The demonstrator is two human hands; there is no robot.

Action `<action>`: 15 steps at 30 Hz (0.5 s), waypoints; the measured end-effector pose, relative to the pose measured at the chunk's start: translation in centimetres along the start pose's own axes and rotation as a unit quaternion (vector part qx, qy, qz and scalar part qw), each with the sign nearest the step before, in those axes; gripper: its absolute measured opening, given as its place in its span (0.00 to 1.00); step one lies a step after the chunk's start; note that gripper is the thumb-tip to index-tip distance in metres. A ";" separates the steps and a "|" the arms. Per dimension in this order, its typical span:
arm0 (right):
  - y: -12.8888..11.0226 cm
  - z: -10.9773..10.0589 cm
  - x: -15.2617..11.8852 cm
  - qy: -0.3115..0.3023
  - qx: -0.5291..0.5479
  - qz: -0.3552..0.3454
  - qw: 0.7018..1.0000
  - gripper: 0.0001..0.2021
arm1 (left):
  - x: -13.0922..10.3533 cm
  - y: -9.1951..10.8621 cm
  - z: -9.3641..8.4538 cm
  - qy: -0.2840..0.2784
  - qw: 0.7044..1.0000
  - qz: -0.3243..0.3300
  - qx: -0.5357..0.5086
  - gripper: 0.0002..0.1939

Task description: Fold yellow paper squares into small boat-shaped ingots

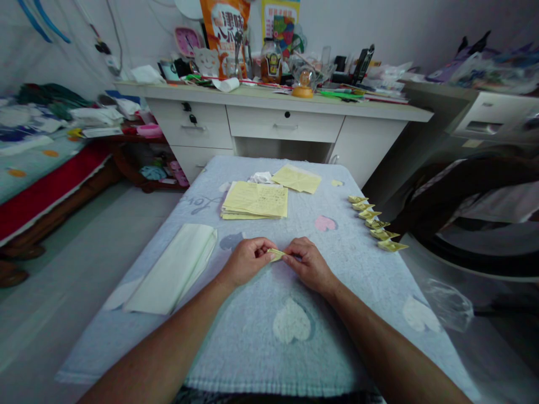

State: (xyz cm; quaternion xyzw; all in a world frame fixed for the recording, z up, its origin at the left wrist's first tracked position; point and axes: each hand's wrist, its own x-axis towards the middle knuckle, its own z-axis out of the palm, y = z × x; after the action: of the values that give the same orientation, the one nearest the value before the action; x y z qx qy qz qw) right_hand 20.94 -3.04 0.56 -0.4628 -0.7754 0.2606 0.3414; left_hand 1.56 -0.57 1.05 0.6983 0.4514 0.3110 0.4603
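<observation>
A small folded piece of yellow paper [277, 255] is pinched between both my hands, just above the middle of the cloth-covered table [337, 269]. My left hand [248, 259] grips its left end with thumb and fingers. On the other end, the fingers of my right hand [309, 262] are closed too. Beyond them lies a stack of yellow paper sheets [255, 201], some with writing. One more creased yellow sheet [298, 178] rests behind it to the right. Several folded yellow paper boats [379, 224] stand in a row along the right edge.
A folded white-green cloth or paper [174, 269] lies on the table's left side, and crumpled white tissue [261, 178] sits behind the stack. A cluttered white desk [286, 120] stands beyond. At the right is a washing machine [484, 129]; a bed [50, 185] is at the left.
</observation>
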 end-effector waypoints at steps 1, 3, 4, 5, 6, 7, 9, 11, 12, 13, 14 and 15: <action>0.0 0.0 0.0 0.002 0.002 -0.002 1.000 0.12 | 0.0 0.1 0.0 -0.001 1.000 0.000 -0.001 0.12; -0.1 0.0 0.1 0.007 0.007 -0.007 1.000 0.13 | 0.0 0.2 0.1 -0.002 1.000 -0.002 -0.003 0.12; -0.1 -0.1 0.2 0.009 0.010 -0.008 1.000 0.13 | 0.0 0.2 0.2 -0.002 1.000 -0.003 -0.003 0.12; -0.2 -0.1 0.2 0.010 0.013 -0.009 1.000 0.13 | 0.0 0.2 0.2 -0.003 1.000 -0.004 -0.002 0.12; -0.2 -0.2 0.2 0.010 0.014 -0.007 1.000 0.12 | 0.1 0.2 0.2 -0.004 1.000 -0.004 0.000 0.12; -0.3 -0.3 0.2 0.011 0.014 -0.005 1.000 0.12 | 0.1 0.2 0.3 -0.006 1.000 -0.004 0.003 0.12; -0.3 -0.3 0.2 0.014 0.009 0.005 1.000 0.10 | 0.1 0.2 0.3 -0.014 1.000 -0.002 0.012 0.11; -0.4 -0.4 0.1 0.018 0.002 0.021 1.000 0.07 | 0.0 0.1 0.2 -0.021 0.999 0.000 0.025 0.10; -0.4 -0.3 0.0 0.018 0.001 0.029 0.999 0.06 | 0.0 0.1 0.2 -0.023 0.999 0.001 0.032 0.09; -0.4 -0.3 0.0 0.018 0.000 0.037 0.999 0.04 | 0.0 0.1 0.2 -0.023 0.999 0.001 0.037 0.09; -0.5 -0.3 0.0 0.016 0.001 0.044 0.999 0.02 | 0.0 0.2 0.1 -0.023 0.999 0.000 0.039 0.09; -0.5 -0.3 -0.1 0.015 0.003 0.048 0.999 0.02 | -0.1 0.2 0.1 -0.022 0.999 -0.002 0.040 0.09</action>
State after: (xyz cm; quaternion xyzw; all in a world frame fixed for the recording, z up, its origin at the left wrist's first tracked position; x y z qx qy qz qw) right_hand 20.87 -3.30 1.09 -0.5020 -0.7465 0.2720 0.3417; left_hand 1.70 -0.69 1.22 0.7219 0.4543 0.2768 0.4425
